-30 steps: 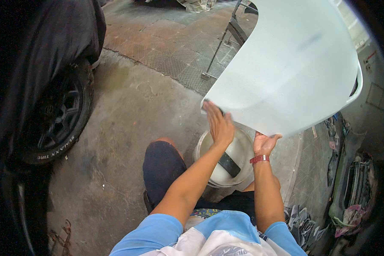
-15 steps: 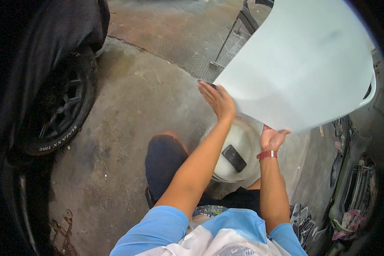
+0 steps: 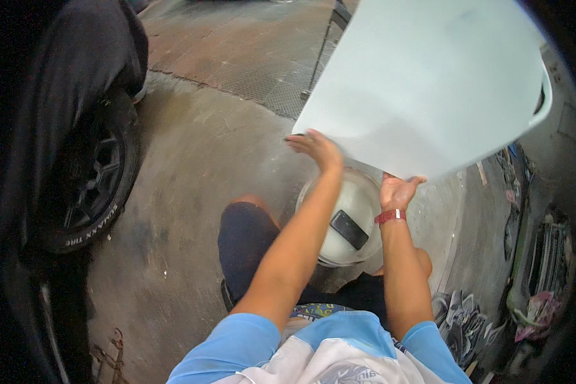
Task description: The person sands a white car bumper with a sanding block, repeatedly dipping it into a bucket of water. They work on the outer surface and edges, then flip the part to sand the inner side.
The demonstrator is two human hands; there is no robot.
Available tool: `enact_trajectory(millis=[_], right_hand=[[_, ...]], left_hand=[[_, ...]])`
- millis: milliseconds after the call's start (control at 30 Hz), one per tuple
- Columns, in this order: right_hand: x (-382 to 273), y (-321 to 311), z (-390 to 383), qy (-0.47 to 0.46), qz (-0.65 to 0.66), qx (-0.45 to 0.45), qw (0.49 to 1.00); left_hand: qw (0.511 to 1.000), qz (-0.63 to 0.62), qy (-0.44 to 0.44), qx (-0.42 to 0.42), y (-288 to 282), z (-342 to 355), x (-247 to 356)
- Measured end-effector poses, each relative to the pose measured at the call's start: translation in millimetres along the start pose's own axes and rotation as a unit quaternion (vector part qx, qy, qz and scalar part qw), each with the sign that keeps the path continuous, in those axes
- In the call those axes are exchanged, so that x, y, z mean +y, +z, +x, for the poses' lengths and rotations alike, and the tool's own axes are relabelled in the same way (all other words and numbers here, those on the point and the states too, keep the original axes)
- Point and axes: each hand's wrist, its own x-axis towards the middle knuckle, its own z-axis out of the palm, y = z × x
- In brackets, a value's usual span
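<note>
Panel (image 3: 428,83), white, at two o'clock.
Held at its six-o'clock edge in right hand (image 3: 398,192), with left hand (image 3: 320,151) flat-fingered at its eight-o'clock corner, grip there too blurred to tell.

White panel (image 3: 422,89) partly beyond frame

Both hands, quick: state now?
Left hand: fingers extended over a dark piece by the white panel; grip unclear.
Right hand: fingers hidden under the panel's edge; closure unclear.
</note>
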Motion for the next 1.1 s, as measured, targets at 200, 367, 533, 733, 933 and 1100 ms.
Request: enact_trajectory(millis=[200, 367, 533, 733, 933, 1100], right_hand=[[-18.5, -19.6, 16.7, 0.131, 0.069, 0.017, 0.989], [-20.7, -21.7, -50.0, 0.132, -0.097, -0.013, 0.986], [50.1, -47.2, -126.2, 0.247, -0.246, -0.077, 0.934], [127.5, -116.0, -82.3, 0.145, -0.695, -0.048, 0.703], [92.9, -89.5, -90.8, 0.193, -0.778, -0.451, 0.392], [23.2, -32.9, -82.4, 0.067, -0.618, -0.429, 0.655]], left_hand=[[0.957, 0.028, 0.09, -0.275, 20.1, -140.4, -53.7], [0.878, 0.138, 0.111, -0.445, -71.5, -124.4, -69.0], [0.856, 0.191, -0.14, -0.46, -106.4, -94.2, -109.4], [0.847, 0.256, -0.239, -0.401, -130.5, -54.1, -169.1], [0.882, 0.187, -0.314, -0.297, -124.0, -55.6, -135.6], [0.861, 0.141, -0.208, -0.442, -139.6, -38.3, -67.1]])
